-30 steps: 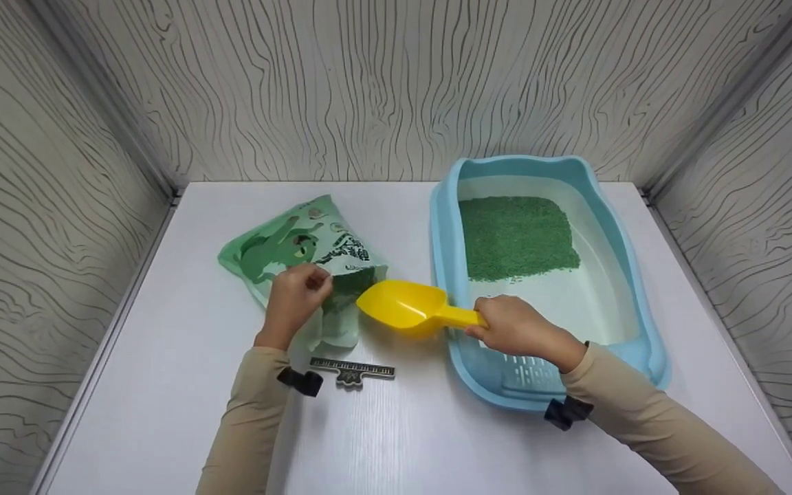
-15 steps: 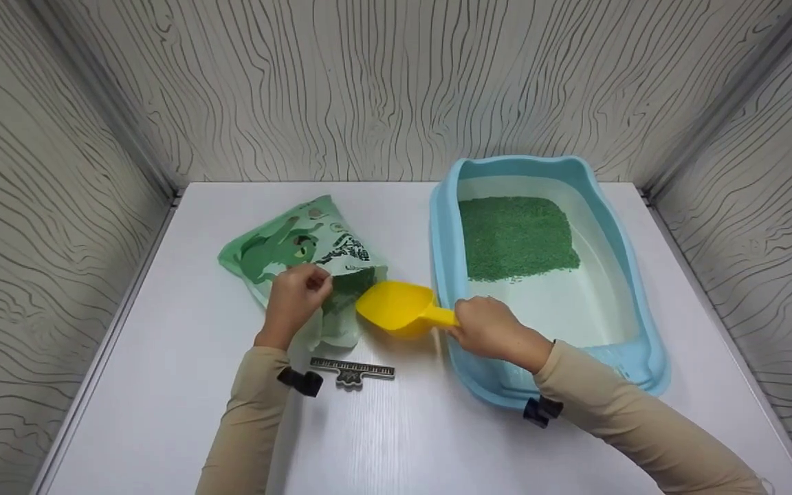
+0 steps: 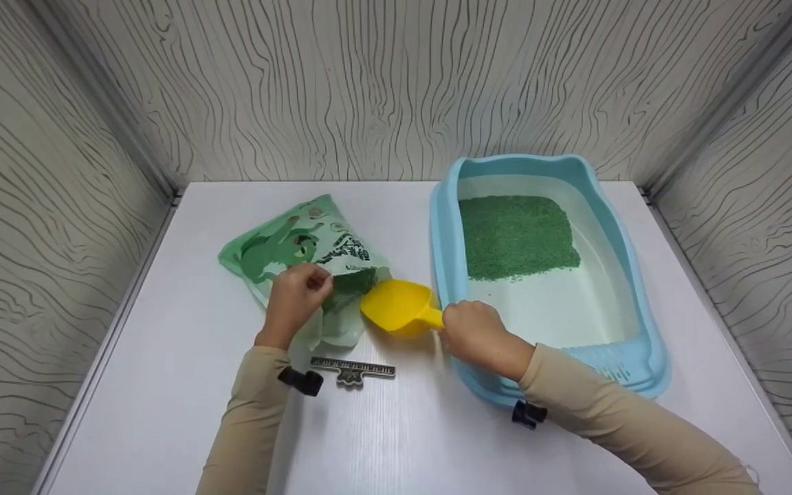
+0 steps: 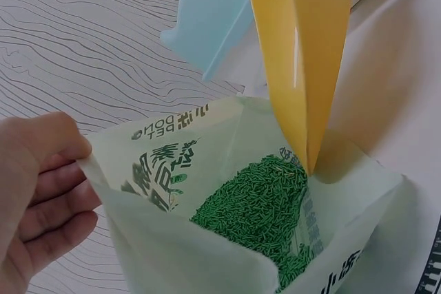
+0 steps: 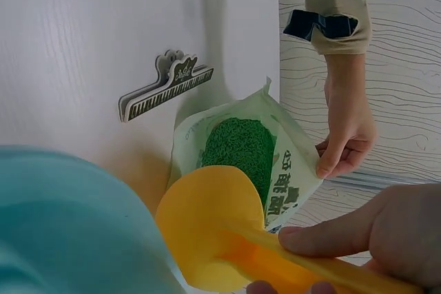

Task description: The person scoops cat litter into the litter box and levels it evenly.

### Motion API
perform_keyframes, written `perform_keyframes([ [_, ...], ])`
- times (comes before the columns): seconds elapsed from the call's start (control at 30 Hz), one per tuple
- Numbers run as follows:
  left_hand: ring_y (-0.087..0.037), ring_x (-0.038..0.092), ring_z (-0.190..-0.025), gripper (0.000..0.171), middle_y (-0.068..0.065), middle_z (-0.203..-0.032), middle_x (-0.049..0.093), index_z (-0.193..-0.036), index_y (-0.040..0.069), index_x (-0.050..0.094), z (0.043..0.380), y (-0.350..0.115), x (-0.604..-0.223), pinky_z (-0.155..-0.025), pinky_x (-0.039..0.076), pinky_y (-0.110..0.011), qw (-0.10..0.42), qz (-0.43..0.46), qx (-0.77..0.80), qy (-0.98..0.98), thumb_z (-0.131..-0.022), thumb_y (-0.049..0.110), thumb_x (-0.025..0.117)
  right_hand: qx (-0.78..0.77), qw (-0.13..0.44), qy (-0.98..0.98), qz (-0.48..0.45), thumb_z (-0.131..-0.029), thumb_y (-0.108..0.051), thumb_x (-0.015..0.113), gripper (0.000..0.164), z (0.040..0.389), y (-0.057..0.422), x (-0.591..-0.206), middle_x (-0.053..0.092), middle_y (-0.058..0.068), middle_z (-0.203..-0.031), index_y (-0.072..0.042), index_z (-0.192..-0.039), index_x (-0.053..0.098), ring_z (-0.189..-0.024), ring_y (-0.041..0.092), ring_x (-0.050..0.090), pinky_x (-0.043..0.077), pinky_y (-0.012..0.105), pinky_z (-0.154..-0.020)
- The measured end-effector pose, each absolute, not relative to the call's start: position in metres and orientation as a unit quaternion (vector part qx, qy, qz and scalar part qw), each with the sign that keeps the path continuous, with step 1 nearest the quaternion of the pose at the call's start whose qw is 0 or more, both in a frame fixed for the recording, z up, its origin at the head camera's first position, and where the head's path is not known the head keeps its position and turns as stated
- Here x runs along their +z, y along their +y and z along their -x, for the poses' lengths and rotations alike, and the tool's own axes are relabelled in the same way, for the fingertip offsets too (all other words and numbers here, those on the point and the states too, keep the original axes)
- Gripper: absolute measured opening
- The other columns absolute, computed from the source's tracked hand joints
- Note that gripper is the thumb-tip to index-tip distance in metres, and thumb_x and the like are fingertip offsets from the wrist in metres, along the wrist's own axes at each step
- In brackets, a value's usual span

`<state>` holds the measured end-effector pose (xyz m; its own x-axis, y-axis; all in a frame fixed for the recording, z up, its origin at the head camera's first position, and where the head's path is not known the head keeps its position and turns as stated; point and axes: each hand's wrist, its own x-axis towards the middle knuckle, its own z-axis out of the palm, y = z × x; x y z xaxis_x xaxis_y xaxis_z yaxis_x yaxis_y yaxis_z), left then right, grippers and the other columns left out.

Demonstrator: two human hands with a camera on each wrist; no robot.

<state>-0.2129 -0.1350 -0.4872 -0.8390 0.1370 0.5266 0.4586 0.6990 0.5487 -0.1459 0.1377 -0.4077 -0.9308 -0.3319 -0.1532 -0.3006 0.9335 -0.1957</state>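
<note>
My left hand [image 3: 294, 302] pinches the edge of the open mouth of a green cat litter bag [image 3: 279, 244], which lies on its side. Green pellets [image 4: 251, 201] show inside the bag in the left wrist view. My right hand [image 3: 482, 335] grips the handle of a yellow scoop [image 3: 398, 306]. Its blade points left, with the tip just at the bag's mouth; whether it touches the bag is unclear. In the right wrist view no pellets are visible on the blade [image 5: 207, 218], and the thumb lies along the handle.
A light blue litter box [image 3: 443, 240] stands at the right, with a patch of green litter [image 3: 520, 237] at its back. My right forearm passes over its front rim. A black and white ruler-like clip [image 3: 353, 371] lies in front of the bag. Patterned walls [image 3: 382, 89] enclose the table.
My right hand has moved left and slightly toward me, and the scoop's handle has tipped upward while its tip stays near the bag's mouth. My left hand has not moved.
</note>
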Motion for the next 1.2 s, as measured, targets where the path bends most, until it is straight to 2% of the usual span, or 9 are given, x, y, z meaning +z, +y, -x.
perform_keyframes([
  [0.3,-0.019,0.066,-0.063,0.004,-0.01,-0.071,0.071,-0.077,0.003,0.07,0.212,-0.134,-0.487,-0.059,0.056,-0.031,0.25,0.176,-0.335,-0.891,-0.079,0.002,0.067,-0.051,0.085,0.983,0.151,-0.083,-0.011,0.067,0.021,0.143,0.129,-0.407,0.06,0.017,-0.065,0.002,-0.068,0.06,-0.06,0.033,0.058,0.05,0.045,-0.051],
  [0.57,-0.018,0.065,-0.064,0.004,-0.01,-0.071,0.07,-0.077,0.003,0.07,0.213,-0.134,-0.489,-0.06,0.056,-0.032,0.239,0.17,-0.329,-0.897,-0.08,0.003,0.067,-0.05,0.105,0.982,0.145,-0.08,-0.008,0.066,0.018,0.144,0.119,-0.406,0.062,0.019,-0.069,0.002,-0.069,0.058,-0.066,0.035,0.06,0.053,0.048,-0.056],
  [0.77,-0.019,0.065,-0.065,0.004,-0.011,-0.072,0.07,-0.078,0.003,0.07,0.214,-0.134,-0.488,-0.061,0.057,-0.032,0.235,0.167,-0.332,-0.898,-0.08,0.002,0.067,-0.045,0.12,0.982,0.14,-0.083,-0.007,0.064,0.016,0.144,0.109,-0.409,0.063,0.018,-0.071,0.0,-0.07,0.058,-0.068,0.033,0.061,0.055,0.046,-0.059],
  [1.2,-0.019,0.066,-0.064,0.005,-0.011,-0.071,0.07,-0.077,0.002,0.07,0.211,-0.132,-0.487,-0.06,0.057,-0.031,0.248,0.177,-0.337,-0.891,-0.079,0.0,0.066,-0.025,0.098,0.985,0.141,-0.081,-0.007,0.068,0.017,0.144,0.096,-0.411,0.063,0.017,-0.073,-0.003,-0.071,0.055,-0.07,0.03,0.063,0.056,0.041,-0.06],
])
